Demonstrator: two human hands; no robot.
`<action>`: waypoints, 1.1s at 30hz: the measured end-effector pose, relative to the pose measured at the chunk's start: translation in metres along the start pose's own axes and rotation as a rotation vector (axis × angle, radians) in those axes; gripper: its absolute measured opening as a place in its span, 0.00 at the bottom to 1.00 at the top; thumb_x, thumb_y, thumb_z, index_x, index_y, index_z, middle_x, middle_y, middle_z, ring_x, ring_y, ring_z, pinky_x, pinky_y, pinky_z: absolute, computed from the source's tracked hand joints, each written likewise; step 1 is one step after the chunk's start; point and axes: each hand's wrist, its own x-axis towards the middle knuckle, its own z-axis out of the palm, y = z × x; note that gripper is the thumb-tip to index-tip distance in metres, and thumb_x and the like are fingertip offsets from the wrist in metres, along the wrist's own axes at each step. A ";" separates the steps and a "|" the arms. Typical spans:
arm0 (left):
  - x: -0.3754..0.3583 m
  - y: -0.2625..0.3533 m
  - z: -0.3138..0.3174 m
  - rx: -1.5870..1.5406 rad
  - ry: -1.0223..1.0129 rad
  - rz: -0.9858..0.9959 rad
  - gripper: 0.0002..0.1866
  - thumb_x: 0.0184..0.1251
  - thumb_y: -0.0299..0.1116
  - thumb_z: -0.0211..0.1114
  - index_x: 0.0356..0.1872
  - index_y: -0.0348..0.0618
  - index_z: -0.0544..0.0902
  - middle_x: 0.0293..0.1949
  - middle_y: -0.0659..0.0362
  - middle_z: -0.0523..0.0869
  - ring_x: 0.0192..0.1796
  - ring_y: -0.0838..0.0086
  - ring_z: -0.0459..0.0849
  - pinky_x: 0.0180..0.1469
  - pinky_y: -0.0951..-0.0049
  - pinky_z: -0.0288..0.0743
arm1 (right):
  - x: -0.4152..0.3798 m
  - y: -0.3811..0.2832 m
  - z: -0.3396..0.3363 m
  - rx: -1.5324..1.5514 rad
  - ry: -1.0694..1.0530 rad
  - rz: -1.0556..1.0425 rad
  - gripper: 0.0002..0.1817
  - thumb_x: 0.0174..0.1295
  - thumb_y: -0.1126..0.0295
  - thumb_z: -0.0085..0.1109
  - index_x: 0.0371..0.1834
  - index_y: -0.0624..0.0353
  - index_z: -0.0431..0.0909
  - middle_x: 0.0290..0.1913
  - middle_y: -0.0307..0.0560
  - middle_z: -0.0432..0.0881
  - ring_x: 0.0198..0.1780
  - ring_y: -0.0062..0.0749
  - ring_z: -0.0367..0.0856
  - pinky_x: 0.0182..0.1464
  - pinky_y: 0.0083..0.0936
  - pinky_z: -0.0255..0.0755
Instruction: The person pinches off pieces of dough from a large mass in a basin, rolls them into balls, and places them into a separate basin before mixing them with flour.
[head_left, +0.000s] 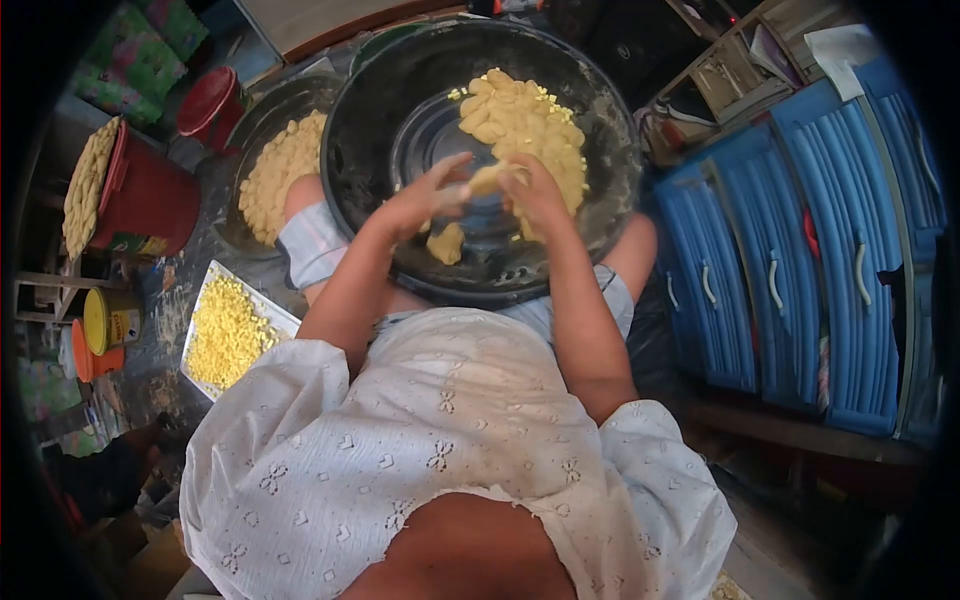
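Observation:
A large black basin (375, 120) rests on my lap. Many pale dough pieces (525, 115) are heaped on its right side, with small yellow cubes around them. A separate dough lump (445, 243) lies near the basin's front. Over the basin's middle, my left hand (430, 198) is blurred, its fingers apart and nothing visible in them. My right hand (533, 193), beside the heap, has its fingers closed on a piece of dough (487, 181) that points toward my left hand.
A white tray of yellow cubes (228, 330) lies on the floor at left. Behind it are another basin with dough pieces (283, 170), a red bucket (155, 195) and a yellow tub (110, 320). Blue drawers (770, 270) stand at right.

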 end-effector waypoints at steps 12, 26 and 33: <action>0.008 -0.046 -0.013 -0.673 0.206 -0.185 0.16 0.64 0.27 0.51 0.53 0.38 0.68 0.47 0.52 0.76 0.43 0.71 0.79 0.46 0.75 0.76 | 0.038 0.052 -0.021 -1.137 0.106 -0.022 0.14 0.48 0.71 0.59 0.40 0.58 0.78 0.42 0.48 0.80 0.42 0.41 0.79 0.43 0.31 0.72; 0.001 -0.044 -0.016 -0.738 0.184 -0.060 0.17 0.57 0.21 0.52 0.50 0.36 0.71 0.41 0.55 0.78 0.45 0.70 0.78 0.46 0.74 0.74 | 0.038 0.047 -0.001 -0.266 0.080 -0.082 0.09 0.48 0.77 0.58 0.34 0.61 0.78 0.31 0.45 0.80 0.30 0.27 0.77 0.34 0.21 0.70; 0.004 -0.035 0.001 -0.792 0.150 -0.028 0.18 0.61 0.28 0.54 0.52 0.34 0.69 0.46 0.55 0.76 0.46 0.72 0.76 0.49 0.74 0.71 | -0.002 0.002 0.049 -0.530 0.102 -0.431 0.08 0.52 0.75 0.57 0.36 0.61 0.78 0.27 0.45 0.77 0.30 0.27 0.76 0.34 0.22 0.70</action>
